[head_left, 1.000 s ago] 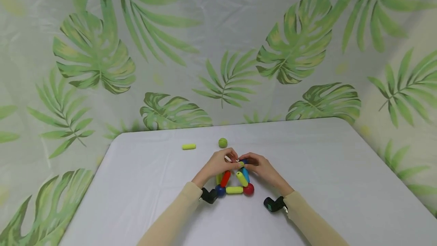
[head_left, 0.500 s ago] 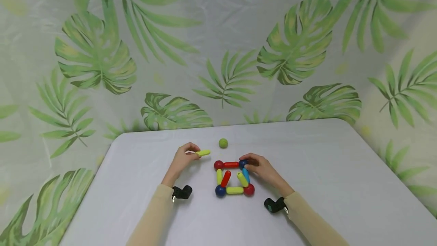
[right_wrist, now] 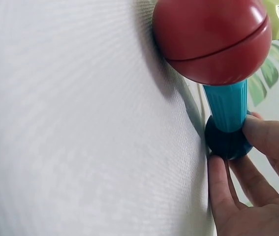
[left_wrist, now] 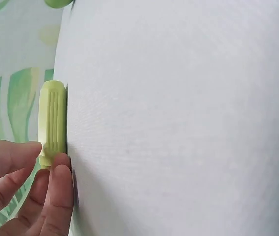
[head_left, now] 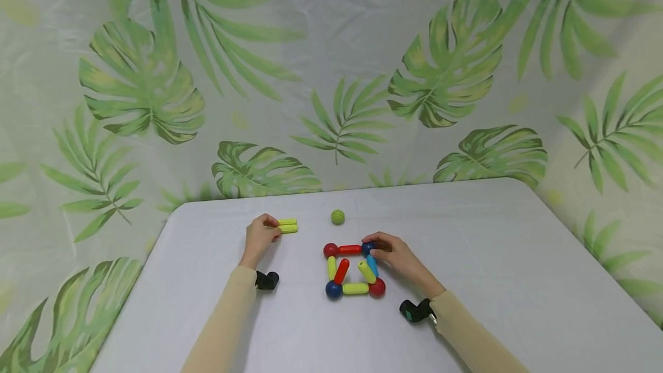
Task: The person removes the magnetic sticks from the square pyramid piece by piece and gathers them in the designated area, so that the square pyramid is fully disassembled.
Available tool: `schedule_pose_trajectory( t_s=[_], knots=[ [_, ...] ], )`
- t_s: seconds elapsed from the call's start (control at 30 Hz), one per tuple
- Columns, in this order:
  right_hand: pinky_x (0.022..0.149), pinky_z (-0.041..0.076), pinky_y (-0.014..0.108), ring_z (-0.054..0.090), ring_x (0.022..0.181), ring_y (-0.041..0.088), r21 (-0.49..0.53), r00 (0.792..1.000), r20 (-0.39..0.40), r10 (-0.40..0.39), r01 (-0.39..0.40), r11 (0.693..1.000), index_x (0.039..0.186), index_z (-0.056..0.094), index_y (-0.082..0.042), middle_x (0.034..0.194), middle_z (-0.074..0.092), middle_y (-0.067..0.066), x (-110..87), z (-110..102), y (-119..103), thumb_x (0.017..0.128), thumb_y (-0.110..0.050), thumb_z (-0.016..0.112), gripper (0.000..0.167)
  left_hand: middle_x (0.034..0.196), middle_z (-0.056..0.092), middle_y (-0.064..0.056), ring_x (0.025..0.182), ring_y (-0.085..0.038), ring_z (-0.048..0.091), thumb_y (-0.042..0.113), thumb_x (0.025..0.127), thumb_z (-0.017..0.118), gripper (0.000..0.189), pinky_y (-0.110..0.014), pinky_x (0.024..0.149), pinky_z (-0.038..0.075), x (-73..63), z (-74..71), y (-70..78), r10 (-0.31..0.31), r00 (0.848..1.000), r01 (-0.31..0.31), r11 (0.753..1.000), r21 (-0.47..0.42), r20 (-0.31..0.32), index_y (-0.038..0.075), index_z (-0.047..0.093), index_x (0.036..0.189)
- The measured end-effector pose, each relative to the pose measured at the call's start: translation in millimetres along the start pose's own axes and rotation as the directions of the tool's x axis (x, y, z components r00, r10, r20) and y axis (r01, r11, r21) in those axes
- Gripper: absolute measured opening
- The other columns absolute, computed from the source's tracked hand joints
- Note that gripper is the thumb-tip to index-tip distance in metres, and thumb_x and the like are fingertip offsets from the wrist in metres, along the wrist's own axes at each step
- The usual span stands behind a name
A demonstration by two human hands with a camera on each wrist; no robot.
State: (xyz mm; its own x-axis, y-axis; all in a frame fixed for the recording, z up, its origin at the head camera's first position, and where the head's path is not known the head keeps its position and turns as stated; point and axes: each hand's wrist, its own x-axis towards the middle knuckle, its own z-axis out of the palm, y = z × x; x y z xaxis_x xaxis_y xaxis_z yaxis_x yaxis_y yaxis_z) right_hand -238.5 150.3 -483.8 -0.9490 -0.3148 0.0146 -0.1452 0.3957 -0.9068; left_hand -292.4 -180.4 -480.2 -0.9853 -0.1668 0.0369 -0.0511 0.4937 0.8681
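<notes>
My left hand [head_left: 260, 239] pinches the end of a yellow-green magnetic rod [left_wrist: 53, 120] between thumb and fingers, low over the table. In the head view this rod lies right alongside a second yellow-green rod [head_left: 288, 221]. My right hand [head_left: 396, 255] grips the dark blue ball [right_wrist: 225, 142] at the far right corner of a square of magnetic balls and rods. A blue rod [right_wrist: 228, 103] links that ball to the near red ball [head_left: 377, 287]. A red rod [head_left: 342, 271] and a yellow-green rod [head_left: 367, 272] slant up from the two near corner balls.
A green ball [head_left: 338, 217] sits alone behind the square. The white-covered table [head_left: 518, 258] reaches back to a leaf-patterned cloth [head_left: 342, 73]. Another red ball [head_left: 330, 250] and a blue ball [head_left: 334, 289] form the left corners.
My left hand has left the square's far side, carrying a yellow-green rod leftward to lie beside the other loose rod. My right hand stays at the blue ball.
</notes>
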Motion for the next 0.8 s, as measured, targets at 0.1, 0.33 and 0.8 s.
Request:
schedule_pose_trajectory(
  t_s=[0.1,0.33,0.8],
  knots=[
    [0.095,0.045,0.045,0.055,0.109,0.029,-0.003,1.000,-0.001,0.004,-0.004,1.000,0.120,0.062,-0.005,0.122,0.059,0.013,4.6,1.3,8.9,0.094,-0.004,0.058,0.026,0.092,0.059,-0.017,0.075,-0.024,0.060,-0.002,0.082,0.066,0.013,-0.028,0.063,0.049,-6.7,-0.1,6.5,0.092,0.996,-0.091,0.995,0.046,-0.020,-0.002,0.062,0.094],
    [0.096,0.044,0.045,0.055,0.109,0.027,0.013,1.000,-0.005,0.021,-0.021,1.000,0.119,0.063,-0.009,0.121,0.059,0.009,5.0,1.1,10.0,0.094,-0.003,0.058,0.026,0.117,0.060,-0.017,0.092,-0.025,0.059,0.005,0.091,0.062,0.032,-0.033,0.076,0.051,-49.3,23.5,47.3,0.397,0.723,-0.349,0.916,-0.198,0.566,0.001,0.059,0.123],
    [0.096,0.043,0.046,0.055,0.109,0.027,0.012,1.000,0.008,0.010,-0.010,1.000,0.120,0.062,-0.008,0.121,0.059,0.009,5.4,0.5,10.4,0.094,-0.003,0.058,0.027,0.102,0.063,-0.006,0.090,-0.018,0.062,-0.001,0.083,0.071,0.019,-0.028,0.079,0.052,-76.5,43.0,54.2,0.410,0.767,-0.360,0.912,-0.199,0.493,0.005,0.063,0.099]
  ],
)
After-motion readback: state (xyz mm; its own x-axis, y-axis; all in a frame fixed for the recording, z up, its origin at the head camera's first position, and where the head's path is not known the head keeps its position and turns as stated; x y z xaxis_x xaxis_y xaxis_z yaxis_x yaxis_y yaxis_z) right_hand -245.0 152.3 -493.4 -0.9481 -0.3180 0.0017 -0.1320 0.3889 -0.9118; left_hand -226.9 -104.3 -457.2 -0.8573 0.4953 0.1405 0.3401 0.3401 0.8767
